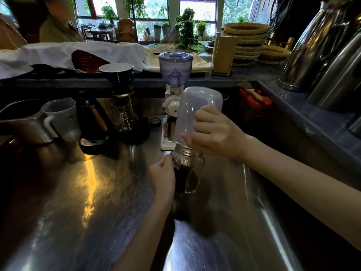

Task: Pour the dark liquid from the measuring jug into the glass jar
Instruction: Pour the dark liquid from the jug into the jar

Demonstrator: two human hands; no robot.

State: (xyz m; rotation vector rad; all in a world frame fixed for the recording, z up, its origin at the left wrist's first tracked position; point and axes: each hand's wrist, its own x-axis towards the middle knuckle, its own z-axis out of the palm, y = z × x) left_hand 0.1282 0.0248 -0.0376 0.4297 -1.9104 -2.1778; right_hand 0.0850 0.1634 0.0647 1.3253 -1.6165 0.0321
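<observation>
A translucent plastic measuring jug (193, 112) is tipped nearly upside down, its mouth resting over the threaded neck of a glass jar (188, 173). My right hand (213, 132) grips the jug's handle. The jar stands on the steel counter (97, 192) and holds dark liquid in its lower part. My left hand (163, 174) wraps the jar's left side and steadies it. The jug looks empty and pale inside.
A coffee grinder (174, 75) with a purple hopper stands right behind the jug. To the left are a dripper stand (119, 90), a black kettle (93, 118), another plastic jug (62, 118) and a metal pitcher (25, 124). Steel flasks (322, 55) line the right ledge. A person (56, 22) sits at back left.
</observation>
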